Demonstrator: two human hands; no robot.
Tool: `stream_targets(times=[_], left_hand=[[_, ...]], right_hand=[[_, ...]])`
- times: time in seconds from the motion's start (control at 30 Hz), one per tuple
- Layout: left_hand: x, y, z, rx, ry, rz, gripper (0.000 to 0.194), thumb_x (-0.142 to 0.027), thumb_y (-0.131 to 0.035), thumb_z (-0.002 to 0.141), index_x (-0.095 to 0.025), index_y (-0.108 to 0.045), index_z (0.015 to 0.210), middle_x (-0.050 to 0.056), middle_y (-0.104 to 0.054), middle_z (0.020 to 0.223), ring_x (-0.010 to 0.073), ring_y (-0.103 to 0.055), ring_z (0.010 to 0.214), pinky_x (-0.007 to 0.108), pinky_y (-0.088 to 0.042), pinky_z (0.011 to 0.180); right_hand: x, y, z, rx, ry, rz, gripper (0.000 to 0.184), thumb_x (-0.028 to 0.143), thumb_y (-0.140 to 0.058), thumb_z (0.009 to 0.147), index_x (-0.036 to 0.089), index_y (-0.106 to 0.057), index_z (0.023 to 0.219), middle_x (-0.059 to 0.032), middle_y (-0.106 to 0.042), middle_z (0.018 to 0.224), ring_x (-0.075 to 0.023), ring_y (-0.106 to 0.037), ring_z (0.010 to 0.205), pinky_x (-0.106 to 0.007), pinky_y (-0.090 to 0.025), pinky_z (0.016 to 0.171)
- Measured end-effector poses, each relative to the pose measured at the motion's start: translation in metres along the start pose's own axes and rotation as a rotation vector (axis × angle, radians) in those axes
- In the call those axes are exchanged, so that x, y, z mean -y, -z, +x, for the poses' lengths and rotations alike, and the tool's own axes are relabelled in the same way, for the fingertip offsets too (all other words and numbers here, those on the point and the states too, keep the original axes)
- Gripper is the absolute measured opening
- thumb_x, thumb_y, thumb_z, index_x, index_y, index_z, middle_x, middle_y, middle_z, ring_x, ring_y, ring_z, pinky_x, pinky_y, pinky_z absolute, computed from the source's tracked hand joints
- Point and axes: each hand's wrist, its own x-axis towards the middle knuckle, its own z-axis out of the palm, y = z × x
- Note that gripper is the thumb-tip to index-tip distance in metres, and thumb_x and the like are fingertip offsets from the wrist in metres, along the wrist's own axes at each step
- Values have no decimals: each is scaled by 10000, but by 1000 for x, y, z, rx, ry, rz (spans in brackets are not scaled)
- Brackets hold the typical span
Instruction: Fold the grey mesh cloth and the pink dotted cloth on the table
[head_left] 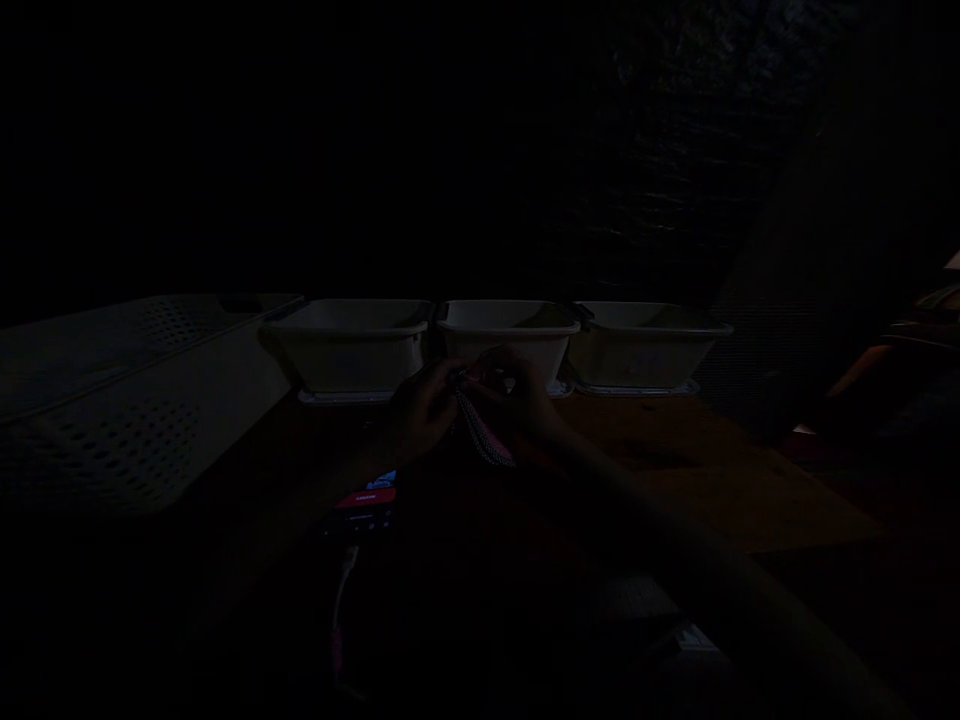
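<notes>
The scene is very dark. My left hand [421, 410] and my right hand [525, 400] meet above a wooden table [712, 480], both closed on a braided pink-and-white cord [484, 435] that hangs down between them. Just behind the hands stand three white rectangular bins in a row: left bin [352, 350], middle bin [517, 325], right bin [645, 350]. What lies inside the bins is hidden.
A large white perforated basket [112, 410] sits at the left. A phone with a lit screen [367, 500] lies near my left forearm, a white cable [341, 600] trailing from it. Another person's arm [877, 385] shows at the right edge.
</notes>
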Motion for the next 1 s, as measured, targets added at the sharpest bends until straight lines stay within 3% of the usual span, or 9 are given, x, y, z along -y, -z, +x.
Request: stream_targets(times=[0.23,0.47,0.67,0.87,1.0], left_hand=[[-7,0,-1,-4,72,-31,390,-270,-581,901,-193,-550,1282,116,-600,1274,226,-661,1056,279,-576,762],[-4,3,2,-57,93,-69,352,-217,-561,880,-191,-579,1231,107,-629,1245,226,-648,1089,304,-570,815],[12,10,8,-158,163,-161,405,-266,-606,810,-168,-560,1199,109,-619,1253,212,-667,1000,336,-551,840],[29,9,10,-163,265,-276,407,-305,-649,789,-171,-581,1166,103,-637,1211,205,-668,963,330,-557,803],[30,10,11,-201,281,-216,354,-366,-664,803,-166,-627,1092,97,-670,1139,233,-642,1025,349,-546,841]], right_hand=[[2,-3,-2,-54,-53,2,247,399,-705,804,177,-600,830,-28,-632,836,-155,-585,816,-287,-441,756],[7,12,3,80,-11,-182,322,465,-663,843,187,-604,994,-74,-676,966,-185,-604,913,-297,-444,792],[-15,26,9,246,-239,-141,479,612,-638,799,133,-632,800,-7,-565,661,-101,-473,597,-235,-317,536],[-27,21,5,240,-474,114,480,603,-711,719,144,-640,839,-26,-622,721,-116,-537,630,-228,-402,535],[-21,19,4,206,-482,108,462,600,-679,762,149,-637,850,-57,-648,733,-134,-571,642,-235,-432,521]])
